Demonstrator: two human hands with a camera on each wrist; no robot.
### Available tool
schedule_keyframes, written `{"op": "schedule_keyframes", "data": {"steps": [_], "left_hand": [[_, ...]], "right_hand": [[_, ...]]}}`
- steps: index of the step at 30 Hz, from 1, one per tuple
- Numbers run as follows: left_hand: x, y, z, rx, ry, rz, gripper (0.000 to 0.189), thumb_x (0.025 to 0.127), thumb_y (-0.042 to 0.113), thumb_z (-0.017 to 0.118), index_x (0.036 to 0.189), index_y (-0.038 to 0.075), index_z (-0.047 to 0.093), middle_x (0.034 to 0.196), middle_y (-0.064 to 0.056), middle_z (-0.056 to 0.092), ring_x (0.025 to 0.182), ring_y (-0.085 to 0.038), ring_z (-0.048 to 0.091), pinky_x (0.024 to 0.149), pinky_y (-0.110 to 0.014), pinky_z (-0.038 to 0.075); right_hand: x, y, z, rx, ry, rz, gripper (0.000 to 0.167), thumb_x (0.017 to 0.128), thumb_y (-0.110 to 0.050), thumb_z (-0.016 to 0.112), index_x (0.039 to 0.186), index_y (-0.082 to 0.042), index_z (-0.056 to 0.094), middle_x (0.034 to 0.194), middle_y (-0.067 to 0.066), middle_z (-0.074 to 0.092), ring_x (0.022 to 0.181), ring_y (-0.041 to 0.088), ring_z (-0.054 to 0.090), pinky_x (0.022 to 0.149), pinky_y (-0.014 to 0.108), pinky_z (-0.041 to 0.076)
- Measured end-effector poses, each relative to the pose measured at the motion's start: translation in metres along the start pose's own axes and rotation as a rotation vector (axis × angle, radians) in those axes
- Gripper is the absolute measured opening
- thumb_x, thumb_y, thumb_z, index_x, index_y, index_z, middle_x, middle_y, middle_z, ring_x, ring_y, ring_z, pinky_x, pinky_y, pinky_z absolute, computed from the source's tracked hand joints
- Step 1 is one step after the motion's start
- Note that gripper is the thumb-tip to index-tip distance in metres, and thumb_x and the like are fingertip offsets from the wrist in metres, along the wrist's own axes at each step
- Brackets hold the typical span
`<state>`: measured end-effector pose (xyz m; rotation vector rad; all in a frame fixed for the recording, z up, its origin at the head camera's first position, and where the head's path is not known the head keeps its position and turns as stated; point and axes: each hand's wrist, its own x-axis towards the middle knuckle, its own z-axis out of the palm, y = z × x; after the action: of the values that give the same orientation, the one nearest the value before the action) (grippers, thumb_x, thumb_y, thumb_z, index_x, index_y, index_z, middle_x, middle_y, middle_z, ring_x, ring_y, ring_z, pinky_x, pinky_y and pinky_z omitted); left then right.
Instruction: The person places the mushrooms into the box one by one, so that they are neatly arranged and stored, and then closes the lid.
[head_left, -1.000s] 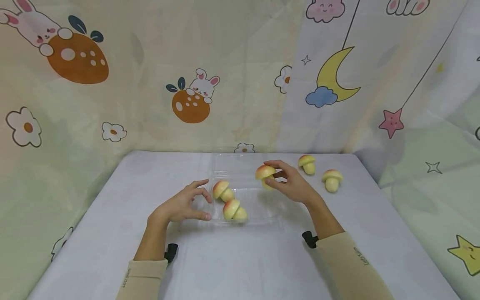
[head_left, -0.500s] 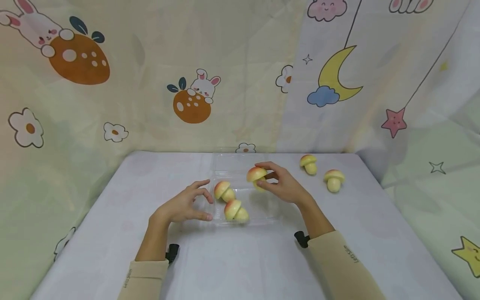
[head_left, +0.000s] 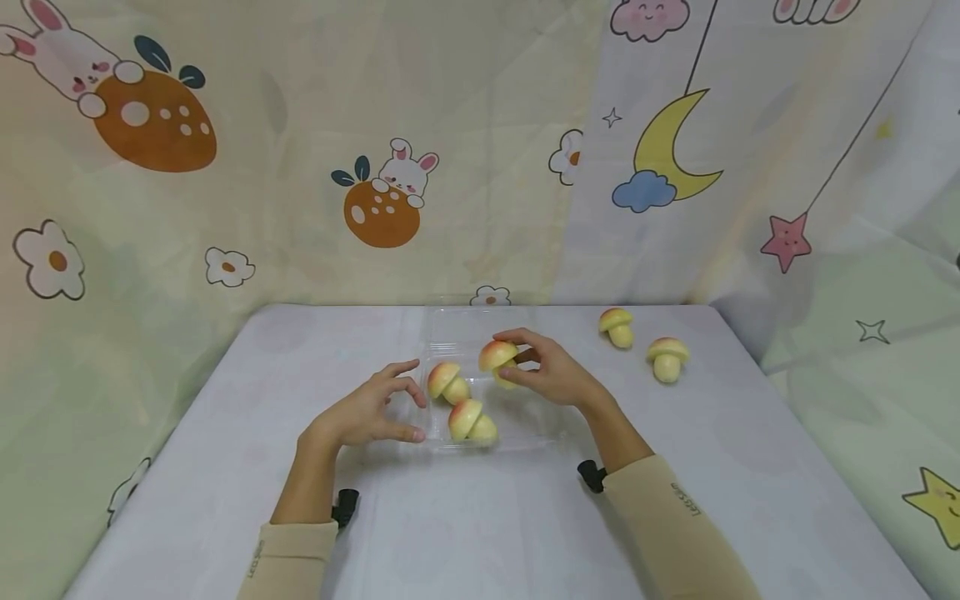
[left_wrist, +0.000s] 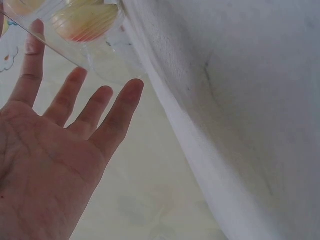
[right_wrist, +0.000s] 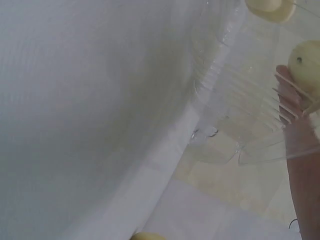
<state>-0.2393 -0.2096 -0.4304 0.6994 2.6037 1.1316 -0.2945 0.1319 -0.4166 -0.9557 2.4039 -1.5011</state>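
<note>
Mushroom (head_left: pixel 495 356) pinched, our right hand (head_left: pixel 553 372) shifts left over the clear box (head_left: pixel 525 423), nearing two mushrooms (head_left: pixel 444 377) inside; our left hand (head_left: pixel 367 411) grips nothing.

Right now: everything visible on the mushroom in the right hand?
The held mushroom has a rounded yellow cap blushed orange-red on top and a short yellow stem. The surface looks smooth; material unclear. The right hand pinches it from the right, cap uppermost and leaning left, stem partly hidden. It is over the clear container, right of two similar mushrooms; contact with the container is unclear.
</note>
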Motion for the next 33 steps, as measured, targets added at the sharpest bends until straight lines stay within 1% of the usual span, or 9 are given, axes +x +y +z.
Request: {"op": "schedule_keyframes", "data": {"steps": [5,11,18,21,26,30,33], "left_hand": [[0.0,-0.002,-0.001,0.005,0.001,-0.003,0.048,0.075,0.043,0.092,0.108,0.018,0.069,0.169,-0.008,0.024,0.153,-0.041,0.024,0.114,-0.062,0.039],[0.001,-0.002,-0.002,0.002,0.001,-0.001,0.048,0.075,0.044,0.092,0.108,0.018,0.069,0.169,-0.008,0.023,0.153,-0.04,0.024,0.114,-0.062,0.038],[0.0,-0.002,-0.001,-0.004,-0.004,-0.01,0.048,0.074,0.042,0.093,0.108,0.018,0.07,0.169,-0.007,0.024,0.153,-0.039,0.023,0.115,-0.061,0.038],[0.001,-0.002,-0.001,-0.003,-0.004,-0.005,0.048,0.074,0.042,0.093,0.108,0.017,0.069,0.169,-0.009,0.024,0.153,-0.039,0.023,0.114,-0.062,0.039],[0.001,-0.001,-0.001,-0.011,-0.004,-0.007,0.049,0.074,0.043,0.093,0.109,0.017,0.07,0.169,-0.008,0.023,0.154,-0.039,0.022,0.114,-0.062,0.039],[0.0,-0.001,-0.001,-0.011,-0.001,-0.01,0.049,0.074,0.043,0.093,0.108,0.018,0.07,0.169,-0.007,0.023,0.154,-0.039,0.023,0.114,-0.061,0.038],[0.0,-0.002,-0.001,-0.008,0.0,-0.014,0.049,0.074,0.043,0.093,0.108,0.018,0.07,0.17,-0.006,0.023,0.154,-0.038,0.023,0.115,-0.061,0.039]], "right_hand": [[0.004,-0.003,0.005,-0.028,-0.017,0.005,0.051,0.097,-0.014,0.073,0.145,-0.012,0.054,0.14,0.008,0.06,0.112,0.035,0.066,0.089,0.039,0.06],[0.008,0.002,0.007,-0.084,-0.023,0.013,0.053,0.096,-0.015,0.075,0.144,-0.01,0.055,0.141,0.008,0.06,0.112,0.035,0.066,0.088,0.041,0.061],[0.014,0.007,0.012,-0.139,-0.061,0.049,0.054,0.095,-0.016,0.076,0.145,-0.01,0.055,0.144,0.006,0.057,0.113,0.03,0.067,0.09,0.036,0.06],[0.015,0.007,0.014,-0.151,-0.061,0.064,0.054,0.095,-0.016,0.076,0.144,-0.01,0.055,0.144,0.005,0.057,0.113,0.029,0.068,0.09,0.034,0.06],[0.015,0.006,0.016,-0.188,-0.043,0.039,0.053,0.094,-0.016,0.077,0.142,-0.009,0.055,0.136,0.012,0.057,0.107,0.031,0.07,0.089,0.033,0.06],[0.015,0.006,0.019,-0.225,-0.039,0.032,0.055,0.093,-0.016,0.078,0.142,-0.005,0.055,0.126,0.014,0.055,0.103,0.033,0.072,0.091,0.039,0.06],[0.016,0.007,0.021,-0.243,-0.039,0.049,0.055,0.094,-0.017,0.078,0.142,-0.005,0.054,0.125,0.015,0.053,0.104,0.034,0.071,0.093,0.044,0.059]]}}
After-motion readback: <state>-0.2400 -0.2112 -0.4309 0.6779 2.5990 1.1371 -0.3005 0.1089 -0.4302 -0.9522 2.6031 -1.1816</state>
